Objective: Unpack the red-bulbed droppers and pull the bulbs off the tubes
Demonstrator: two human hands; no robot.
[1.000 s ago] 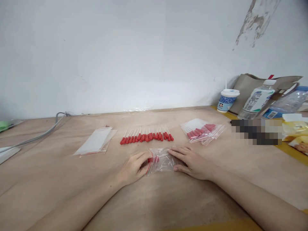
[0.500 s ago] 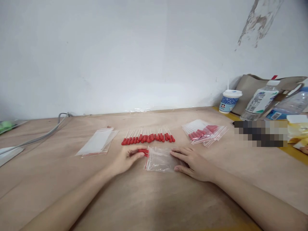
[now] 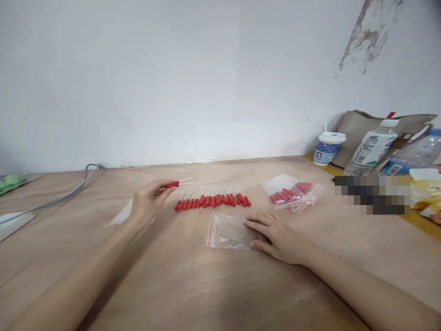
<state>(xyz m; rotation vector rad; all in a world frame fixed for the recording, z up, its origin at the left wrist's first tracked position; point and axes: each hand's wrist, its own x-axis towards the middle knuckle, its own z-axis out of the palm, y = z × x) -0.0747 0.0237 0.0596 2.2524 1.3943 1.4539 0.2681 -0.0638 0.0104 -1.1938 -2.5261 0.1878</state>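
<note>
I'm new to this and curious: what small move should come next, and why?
Probably the left hand should lower its red-ended sticks toward the clear bag's red-striped edge: their thin ends point right, that edge faces left, and the right hand rests on the bag's other end.

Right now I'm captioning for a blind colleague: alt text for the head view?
A person's left hand holds red-bulbed droppers above a tan tabletop, while the right hand rests on a clear zip-seal bag. Beyond lie a row of droppers and, at right, filled bags.
</note>
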